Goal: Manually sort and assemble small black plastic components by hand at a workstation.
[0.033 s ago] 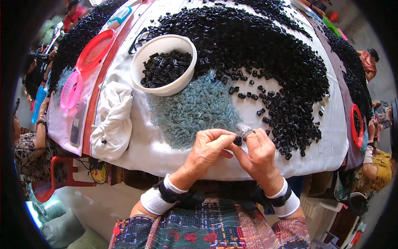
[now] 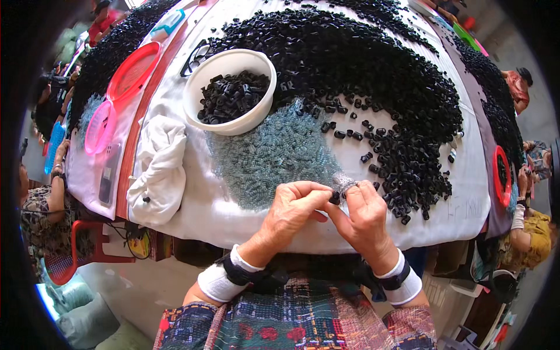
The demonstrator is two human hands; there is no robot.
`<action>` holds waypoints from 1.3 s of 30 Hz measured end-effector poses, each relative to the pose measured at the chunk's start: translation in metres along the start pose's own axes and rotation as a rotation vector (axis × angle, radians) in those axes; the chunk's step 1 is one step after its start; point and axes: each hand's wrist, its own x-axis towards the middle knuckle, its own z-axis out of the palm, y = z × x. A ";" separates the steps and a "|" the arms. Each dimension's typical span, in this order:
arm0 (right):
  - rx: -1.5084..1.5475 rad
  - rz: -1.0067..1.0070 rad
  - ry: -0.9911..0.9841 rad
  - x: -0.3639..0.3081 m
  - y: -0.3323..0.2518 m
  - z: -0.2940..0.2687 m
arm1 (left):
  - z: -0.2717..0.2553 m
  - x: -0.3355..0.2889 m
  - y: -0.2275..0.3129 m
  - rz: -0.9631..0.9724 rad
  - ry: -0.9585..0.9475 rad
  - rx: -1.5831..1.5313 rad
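My left hand (image 2: pixel 290 211) is closed in a pinch at the table's near side, its thumb and forefinger on a small black plastic piece (image 2: pixel 334 198). Meeting it from the right, my right hand (image 2: pixel 366 214) is also closed, its thumb by the same piece. A cluster of tiny clear coils (image 2: pixel 347 183) shows at the right hand's fingers. Just beyond both hands spreads a pile of pale blue-grey coil springs (image 2: pixel 274 160). Loose black plastic pieces (image 2: pixel 402 169) lie to the right, joining a large heap (image 2: pixel 350 52) behind.
A white bowl (image 2: pixel 270 108) of black pieces stands left of centre. Beside it are a twisted white cloth (image 2: pixel 157 169) and eyeglasses (image 2: pixel 195 57). Red (image 2: pixel 133 71) and pink (image 2: pixel 100 127) baskets sit at the left. Other people work at both side tables.
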 end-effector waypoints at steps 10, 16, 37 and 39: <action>-0.059 -0.010 -0.037 -0.003 -0.001 -0.004 | 0.000 -0.002 0.001 0.038 -0.062 0.143; -0.066 -0.031 -0.048 -0.009 -0.001 -0.005 | -0.002 -0.003 0.002 0.033 -0.097 0.178; -0.012 -0.058 0.005 -0.003 0.005 -0.007 | 0.003 0.001 0.009 0.054 -0.124 0.186; -0.016 -0.061 0.019 -0.002 0.004 -0.005 | 0.001 0.003 0.010 0.064 -0.128 0.181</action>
